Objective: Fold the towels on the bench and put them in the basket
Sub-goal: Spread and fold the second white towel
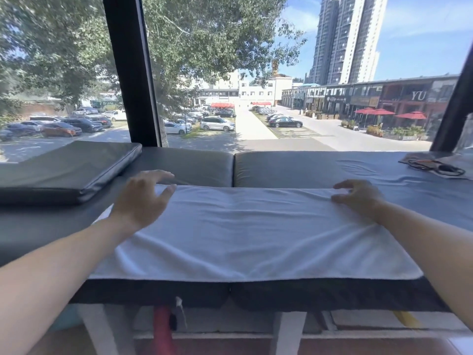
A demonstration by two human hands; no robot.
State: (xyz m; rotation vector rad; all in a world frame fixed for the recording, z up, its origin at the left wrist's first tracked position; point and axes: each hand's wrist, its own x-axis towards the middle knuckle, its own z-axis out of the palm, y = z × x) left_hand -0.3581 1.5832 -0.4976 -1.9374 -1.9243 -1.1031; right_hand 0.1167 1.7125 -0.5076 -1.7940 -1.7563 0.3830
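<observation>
White terry towel is the main thing here, a long rectangle spread flat across the grey padded vinyl bench, slightly rippled, with its near edge running along the bench's front edge. The left hand is at the towel's far left corner, fingers spread and loose, gripping nothing as far as I can see. The right hand sits at the far right corner with fingers curled down onto the towel's edge, looks like a pinch on the fabric. A loose grey cushion pad lies left of the towel. Only readable writing is "YU" on a shopfront sign outside the window, beyond the towel's right end.
</observation>
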